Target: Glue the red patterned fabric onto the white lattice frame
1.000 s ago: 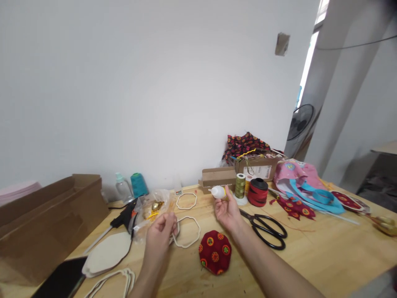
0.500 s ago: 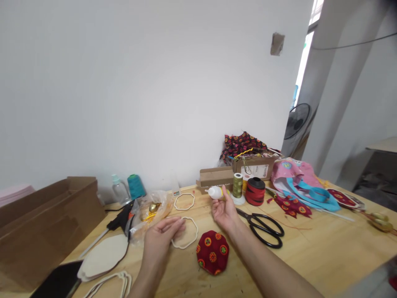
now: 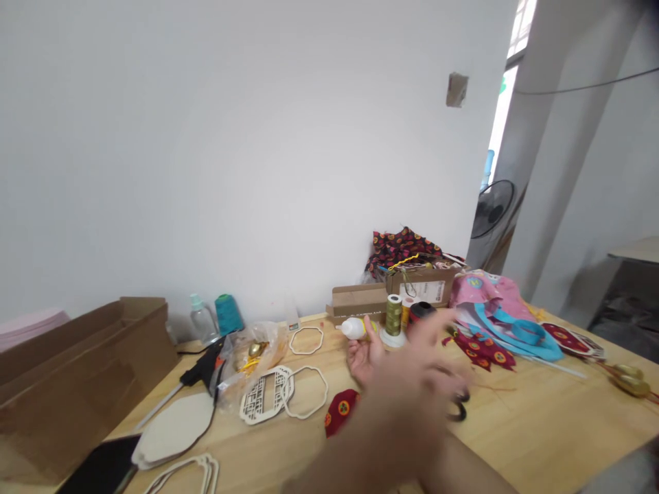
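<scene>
A small white glue bottle (image 3: pixel 354 328) with a yellow part lies in my right hand (image 3: pixel 364 357), thumb across it. My left hand (image 3: pixel 412 374), blurred by motion, crosses in front of my right forearm with its fingers apart; nothing shows in it. Below and behind it, the red patterned fabric piece (image 3: pixel 340 409) and the black-handled scissors (image 3: pixel 458 406) are partly covered. To the left, a fretwork wooden piece (image 3: pixel 253 400) overlaps a thin wooden outline frame (image 3: pixel 319 379), and another outline frame (image 3: pixel 305 330) lies farther back.
Thread spools (image 3: pixel 394 315) stand before a full cardboard box (image 3: pixel 422 285). Pink cloth (image 3: pixel 489 291) and blue strap lie right. At left are a brown box (image 3: pixel 103 384), glue gun (image 3: pixel 200 367), pale panels (image 3: pixel 172 432) and a plastic bag (image 3: pixel 278 336).
My left hand has swung right, away from the outline frame, and now crosses my right forearm. The fretwork piece has come into view. The bottle is still in my right hand.
</scene>
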Tool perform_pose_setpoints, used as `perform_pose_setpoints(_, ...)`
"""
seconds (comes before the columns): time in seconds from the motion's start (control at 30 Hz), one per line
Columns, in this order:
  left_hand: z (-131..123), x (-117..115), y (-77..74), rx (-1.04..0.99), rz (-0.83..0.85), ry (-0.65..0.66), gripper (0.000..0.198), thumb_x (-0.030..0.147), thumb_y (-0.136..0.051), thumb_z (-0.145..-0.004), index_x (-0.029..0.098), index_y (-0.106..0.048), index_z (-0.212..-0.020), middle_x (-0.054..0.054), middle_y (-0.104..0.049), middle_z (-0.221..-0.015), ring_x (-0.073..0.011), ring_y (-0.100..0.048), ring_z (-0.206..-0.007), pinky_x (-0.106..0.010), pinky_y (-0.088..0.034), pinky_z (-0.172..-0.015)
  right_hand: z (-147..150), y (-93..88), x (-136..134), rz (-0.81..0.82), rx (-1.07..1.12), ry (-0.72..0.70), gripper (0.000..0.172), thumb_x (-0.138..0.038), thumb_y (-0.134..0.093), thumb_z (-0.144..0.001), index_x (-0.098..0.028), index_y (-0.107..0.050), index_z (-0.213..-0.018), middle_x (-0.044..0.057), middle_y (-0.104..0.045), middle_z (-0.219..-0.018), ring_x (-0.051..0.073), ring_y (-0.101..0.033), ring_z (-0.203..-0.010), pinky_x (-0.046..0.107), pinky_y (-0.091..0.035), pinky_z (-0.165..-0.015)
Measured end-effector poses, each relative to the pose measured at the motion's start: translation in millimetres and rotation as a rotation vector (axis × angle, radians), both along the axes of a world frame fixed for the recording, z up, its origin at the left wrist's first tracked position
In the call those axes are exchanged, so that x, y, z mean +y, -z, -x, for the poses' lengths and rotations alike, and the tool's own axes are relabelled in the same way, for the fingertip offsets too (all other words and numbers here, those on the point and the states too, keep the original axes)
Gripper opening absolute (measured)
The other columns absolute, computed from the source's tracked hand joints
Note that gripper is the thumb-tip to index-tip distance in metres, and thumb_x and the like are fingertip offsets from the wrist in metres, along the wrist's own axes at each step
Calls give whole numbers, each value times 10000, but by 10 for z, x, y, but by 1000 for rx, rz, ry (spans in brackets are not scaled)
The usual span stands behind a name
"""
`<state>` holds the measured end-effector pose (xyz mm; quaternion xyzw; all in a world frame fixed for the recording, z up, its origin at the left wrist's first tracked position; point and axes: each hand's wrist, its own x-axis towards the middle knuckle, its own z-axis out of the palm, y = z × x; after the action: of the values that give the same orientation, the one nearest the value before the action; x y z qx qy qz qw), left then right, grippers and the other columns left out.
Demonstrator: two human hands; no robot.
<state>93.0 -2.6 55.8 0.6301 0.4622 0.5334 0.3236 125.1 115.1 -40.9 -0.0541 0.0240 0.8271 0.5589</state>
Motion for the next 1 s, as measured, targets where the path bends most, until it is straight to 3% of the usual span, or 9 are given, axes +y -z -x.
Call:
perform_pose_setpoints(0.1, -413, -131, -85, 115, -63, 140, 280, 494, -513, -719, 300, -639, -877, -62, -688, -875, -159, -611, -747, -325, -472, -670, -23, -34, 0, 37, -180, 26, 259, -277, -488, -856, -142, -508, -1076, 62, -556, -1049, 171, -578, -845, 355, -492, -709)
perform_pose_setpoints(0.17, -422, -138, -54, 180, -94, 183, 268, 483, -473, -747, 315, -646, -865, -44, -690, -885, -175, -610, -790, -337, -465, -713, -47, -67, 17, 48, -262, 38, 236, -274, -497, -852, -145, -518, -1048, 51, -571, -995, 157, -587, -783, 326, -504, -647)
perform_pose_setpoints(0.23, -189, -69, 67, 250, -111, 195, 261, 434, -439, -775, 319, -663, -847, -33, -695, -847, -196, -612, -813, -328, -456, -727, -64, -96, 36, 58, -313, 35, 213, -282, -489, -857, -136, -531, -1006, 34, -585, -913, 126, -585, -690, 277, -501, -574)
perform_pose_setpoints(0.3, 229, 53, 261, 341, -102, 133, 295, 350, -415, -798, 273, -603, -1013, -69, -658, -988, -212, -594, -849, -353, -437, -774, -64, -114, 46, 67, -333, 35, 200, -285, -484, -860, -131, -538, -974, 19, -587, -848, 103, -571, -619, 243, -487, -519)
perform_pose_setpoints(0.37, 711, 190, 477, 612, -29, -136, 396, 345, -446, -771, 263, -470, -1158, -69, -578, -1145, -192, -590, -826, -333, -450, -756, -47, -126, 37, 74, -329, 41, 194, -291, -478, -863, -126, -544, -942, 2, -582, -786, 81, -548, -551, 213, -466, -469)
perform_pose_setpoints(0.43, 1116, 307, 657, 678, 24, -271, 396, 333, -408, -777, 186, -475, -1139, -131, -562, -1156, -246, -553, -948, -405, -399, -839, -18, -135, 11, 82, -317, 43, 198, -300, -473, -865, -120, -552, -891, -23, -566, -702, 56, -507, -469, 182, -431, -412)
perform_pose_setpoints(0.57, 1418, 450, 833, 736, 79, -355, 343, 302, -519, -684, 177, -585, -996, -131, -641, -1037, -316, -523, -1006, -448, -338, -874, 30, -149, -41, 90, -319, 12, 238, -334, -495, -848, -113, -556, -781, -55, -543, -570, 27, -440, -356, 141, -382, -332)
perform_pose_setpoints(0.77, 1365, 500, 804, 537, 103, -407, 151, 287, -557, -656, 251, -671, -747, -56, -710, -763, -288, -600, -809, -409, -387, -783, -12, -136, -18, 42, -343, 10, 274, -415, -603, -737, -156, -533, -684, -68, -557, -468, 27, -465, -336, 100, -401, -346)
perform_pose_setpoints(1.0, 1478, 485, 761, -98, 164, -507, 270, 327, -697, -540, 156, -650, -744, -61, -708, -701, -204, -643, -630, -313, -514, -592, 45, -167, -143, -197, -306, -200, 298, -433, -589, -739, -141, -559, -785, 33, -662, -647, 128, -598, -557, 266, -499, -563)
